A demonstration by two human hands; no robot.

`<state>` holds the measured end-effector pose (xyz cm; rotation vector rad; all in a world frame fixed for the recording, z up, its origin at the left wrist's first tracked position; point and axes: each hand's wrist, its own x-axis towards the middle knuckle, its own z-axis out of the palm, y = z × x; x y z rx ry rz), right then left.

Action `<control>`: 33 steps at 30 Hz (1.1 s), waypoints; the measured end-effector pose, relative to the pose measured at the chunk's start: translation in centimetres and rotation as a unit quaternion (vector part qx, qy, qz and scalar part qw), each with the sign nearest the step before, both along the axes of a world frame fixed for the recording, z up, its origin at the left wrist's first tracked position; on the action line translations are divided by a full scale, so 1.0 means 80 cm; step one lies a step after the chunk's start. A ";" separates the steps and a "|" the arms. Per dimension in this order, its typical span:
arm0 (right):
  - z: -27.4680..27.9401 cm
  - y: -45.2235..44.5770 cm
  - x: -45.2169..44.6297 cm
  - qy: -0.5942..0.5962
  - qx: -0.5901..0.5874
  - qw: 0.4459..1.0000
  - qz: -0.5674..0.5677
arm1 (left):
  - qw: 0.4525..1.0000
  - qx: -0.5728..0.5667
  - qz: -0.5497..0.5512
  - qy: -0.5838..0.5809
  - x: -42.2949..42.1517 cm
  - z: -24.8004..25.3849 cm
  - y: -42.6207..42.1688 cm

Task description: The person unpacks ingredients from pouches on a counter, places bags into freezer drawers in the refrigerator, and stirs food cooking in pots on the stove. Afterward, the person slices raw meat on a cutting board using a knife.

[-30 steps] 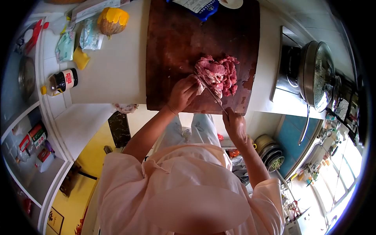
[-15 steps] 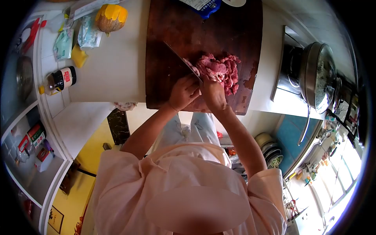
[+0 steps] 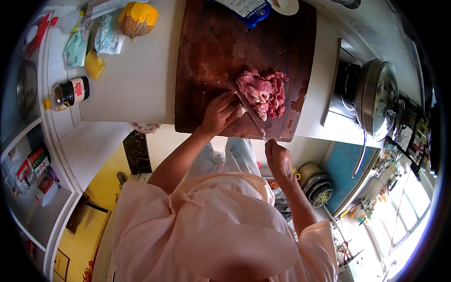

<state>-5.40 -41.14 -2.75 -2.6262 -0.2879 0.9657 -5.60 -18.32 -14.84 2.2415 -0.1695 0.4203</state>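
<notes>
My right hand point(image 3: 279, 161) is closed round the handle of a knife point(image 3: 252, 115). The blade slants up and left across the front part of a dark wooden cutting board point(image 3: 206, 61). My left hand point(image 3: 220, 114) rests on the board left of the blade, its fingers bent over a small pale piece of meat point(image 3: 240, 112), mostly hidden under them. Just beyond the blade, to its right, lies a pile of cut raw red meat point(image 3: 265, 89). Its nearest pieces come close to the knife.
A blue and white packet point(image 3: 249, 10) and a white dish point(image 3: 285, 6) lie at the board's far edge. Left on the counter are a partly peeled pumpkin point(image 3: 137, 21), a yellow sponge point(image 3: 95, 65) and a dark-labelled bottle point(image 3: 70, 93). A lidded pan point(image 3: 378, 101) stands on the right.
My right hand has drawn the knife back toward my body and right, off the board's front edge. The blade has moved with it. My left hand stays almost in place.
</notes>
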 end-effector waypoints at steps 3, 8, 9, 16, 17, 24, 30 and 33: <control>-0.028 0.023 0.004 -0.006 -0.007 1.000 -0.002 | 1.000 -0.022 0.001 0.007 0.002 -0.002 -0.004; -0.111 0.096 0.057 -0.103 0.035 0.991 0.071 | 0.999 -0.027 -0.005 0.025 0.000 -0.004 -0.004; -0.121 0.103 0.065 -0.100 0.048 0.992 0.064 | 0.999 -0.025 -0.008 0.028 -0.004 -0.007 -0.006; -0.089 0.034 0.065 -0.159 0.165 0.971 0.064 | 0.999 0.001 0.041 -0.013 -0.004 -0.002 -0.010; -0.079 0.021 0.062 -0.120 0.134 0.983 0.039 | 0.999 0.004 0.047 -0.011 -0.007 -0.005 -0.011; -0.008 -0.002 0.010 -0.059 0.052 0.997 0.013 | 0.999 -0.015 0.048 -0.006 -0.008 -0.004 -0.010; -0.046 0.028 0.008 -0.034 0.060 0.998 -0.009 | 0.999 -0.026 0.041 0.003 -0.003 0.002 -0.010; -0.104 0.074 0.031 -0.130 0.139 0.982 -0.015 | 0.999 -0.033 0.039 0.018 -0.003 -0.002 -0.006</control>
